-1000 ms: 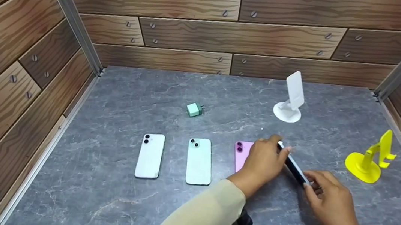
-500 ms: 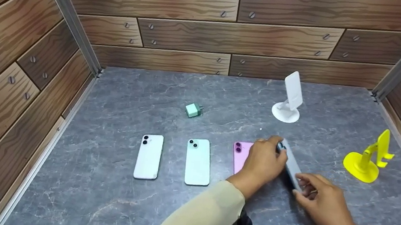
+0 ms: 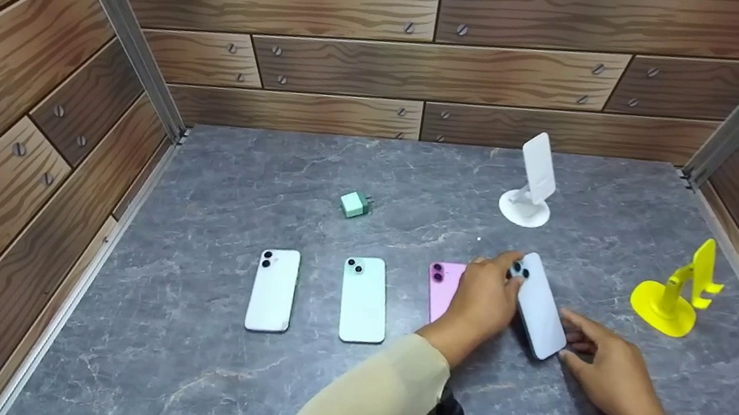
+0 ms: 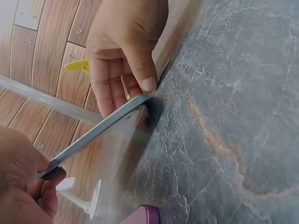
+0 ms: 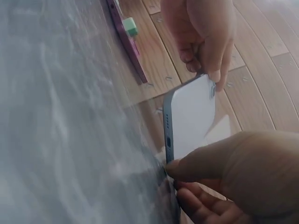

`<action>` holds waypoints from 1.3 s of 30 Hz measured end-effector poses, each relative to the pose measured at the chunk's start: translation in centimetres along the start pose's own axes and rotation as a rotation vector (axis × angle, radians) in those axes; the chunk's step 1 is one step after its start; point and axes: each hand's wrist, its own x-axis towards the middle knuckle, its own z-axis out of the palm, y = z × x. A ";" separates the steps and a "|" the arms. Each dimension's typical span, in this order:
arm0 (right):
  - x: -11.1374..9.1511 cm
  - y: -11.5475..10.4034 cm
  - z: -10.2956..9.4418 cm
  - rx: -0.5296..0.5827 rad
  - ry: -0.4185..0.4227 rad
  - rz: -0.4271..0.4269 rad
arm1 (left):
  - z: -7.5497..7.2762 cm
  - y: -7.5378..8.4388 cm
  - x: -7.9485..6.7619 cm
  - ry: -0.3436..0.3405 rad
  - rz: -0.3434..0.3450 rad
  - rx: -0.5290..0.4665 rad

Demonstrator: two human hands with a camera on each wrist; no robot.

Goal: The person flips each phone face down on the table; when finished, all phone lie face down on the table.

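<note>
A pale blue smartphone (image 3: pixel 541 309) is held tilted over the table, its back and camera lenses facing up in the head view. My left hand (image 3: pixel 484 291) pinches its upper left corner, by the lenses. At the lower right corner, my right hand (image 3: pixel 609 374) grips the edge between thumb and fingers. The right wrist view shows the phone's bottom edge (image 5: pixel 168 135) with its charging port. Partly hidden behind my left hand lies a pink smartphone (image 3: pixel 442 289). Seen edge-on in the left wrist view, the blue phone (image 4: pixel 96 129) spans both hands.
A mint smartphone (image 3: pixel 364 301) and a white one (image 3: pixel 273 292) lie face down to the left. Behind them sits a green charger plug (image 3: pixel 354 204). A white phone stand (image 3: pixel 537 178) is at the back, a yellow phone stand (image 3: pixel 668 301) at the right. Wood-patterned walls (image 3: pixel 337 64) surround the table.
The blue phone has turned from edge-up to back-up, its lower end lowering toward the table. My right hand has shifted down and slightly right along its edge; my left hand has barely moved.
</note>
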 end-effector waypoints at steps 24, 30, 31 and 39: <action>0.0 0.2 -0.6 -0.054 -0.070 0.004 | 1.4 0.5 -0.9 -0.264 -0.065 0.146; 0.0 0.4 -0.9 -0.050 -0.072 0.002 | 2.2 0.6 -1.8 -0.321 -0.027 0.174; 0.0 0.4 -1.0 -0.049 -0.079 0.006 | 2.3 0.6 -1.9 -0.328 -0.022 0.181; -0.4 0.7 -1.2 -0.043 -0.099 0.035 | 3.2 0.4 -2.9 -0.367 0.044 0.267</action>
